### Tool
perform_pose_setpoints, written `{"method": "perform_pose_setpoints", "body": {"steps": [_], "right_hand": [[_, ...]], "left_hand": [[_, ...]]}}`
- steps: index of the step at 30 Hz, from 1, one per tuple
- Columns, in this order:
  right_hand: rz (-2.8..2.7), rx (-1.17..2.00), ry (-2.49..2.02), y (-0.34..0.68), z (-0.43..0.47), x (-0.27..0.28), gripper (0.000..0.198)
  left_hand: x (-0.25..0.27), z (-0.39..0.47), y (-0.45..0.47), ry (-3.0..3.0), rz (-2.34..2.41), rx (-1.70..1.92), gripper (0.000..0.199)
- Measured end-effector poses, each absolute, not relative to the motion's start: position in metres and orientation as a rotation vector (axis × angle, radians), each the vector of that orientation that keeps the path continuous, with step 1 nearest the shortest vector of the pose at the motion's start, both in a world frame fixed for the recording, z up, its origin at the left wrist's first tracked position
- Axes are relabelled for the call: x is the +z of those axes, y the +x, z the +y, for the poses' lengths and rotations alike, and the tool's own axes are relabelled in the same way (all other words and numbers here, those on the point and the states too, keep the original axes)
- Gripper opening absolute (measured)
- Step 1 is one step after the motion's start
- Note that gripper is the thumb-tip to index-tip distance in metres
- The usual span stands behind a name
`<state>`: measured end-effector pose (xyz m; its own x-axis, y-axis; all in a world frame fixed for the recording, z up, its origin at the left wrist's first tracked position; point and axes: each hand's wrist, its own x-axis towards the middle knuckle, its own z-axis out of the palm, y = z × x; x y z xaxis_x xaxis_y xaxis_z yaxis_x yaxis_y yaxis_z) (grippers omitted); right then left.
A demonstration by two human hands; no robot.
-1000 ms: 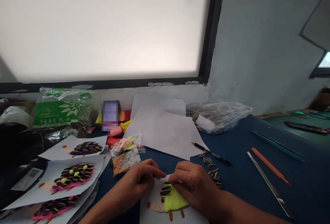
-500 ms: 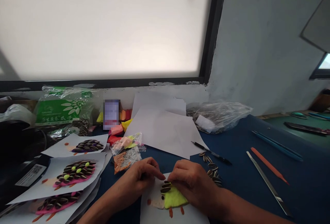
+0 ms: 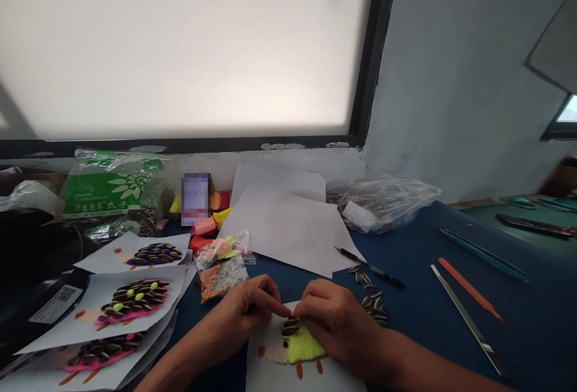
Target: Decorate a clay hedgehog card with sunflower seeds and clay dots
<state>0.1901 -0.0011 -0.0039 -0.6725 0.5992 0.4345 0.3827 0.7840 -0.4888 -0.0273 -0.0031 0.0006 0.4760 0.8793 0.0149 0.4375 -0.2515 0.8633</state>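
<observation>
A hedgehog picture of yellow-green clay [image 3: 306, 346] lies on a white sheet [image 3: 270, 377] in front of me. It has a pale clay snout [image 3: 276, 353], orange legs and a few sunflower seeds [image 3: 291, 327] set at its upper left edge. My right hand [image 3: 338, 320] is closed over the top of the clay, fingertips pinched together at a seed that they mostly cover. From the left, my left hand [image 3: 255, 305] reaches in with curled fingers. Its index fingertip meets the right fingertips just above the seeds; anything under it is hidden.
Loose sunflower seeds [image 3: 373, 305] and a black pen [image 3: 369, 267] lie beyond my right hand. Finished hedgehog pictures [image 3: 54, 332] are stacked at left. Clay packets [image 3: 220, 278], blank paper [image 3: 288, 229] and a seed bag [image 3: 108, 190] stand behind. An orange tool [image 3: 469, 287] and a metal blade [image 3: 466, 320] lie right.
Both hands stay in nearly the same place over the clay. The view has shifted very slightly, and the fingertips have barely moved.
</observation>
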Motion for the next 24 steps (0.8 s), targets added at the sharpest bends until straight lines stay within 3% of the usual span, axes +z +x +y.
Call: {"method": "perform_pose_setpoints", "body": {"steps": [24], "right_hand": [[-2.418, 0.429, -0.740, 0.1914, -0.0022, -0.0064, 0.022]], "left_hand": [[0.0043, -0.0055, -0.0245, 1.869, 1.127, 0.626, 0.036]]}}
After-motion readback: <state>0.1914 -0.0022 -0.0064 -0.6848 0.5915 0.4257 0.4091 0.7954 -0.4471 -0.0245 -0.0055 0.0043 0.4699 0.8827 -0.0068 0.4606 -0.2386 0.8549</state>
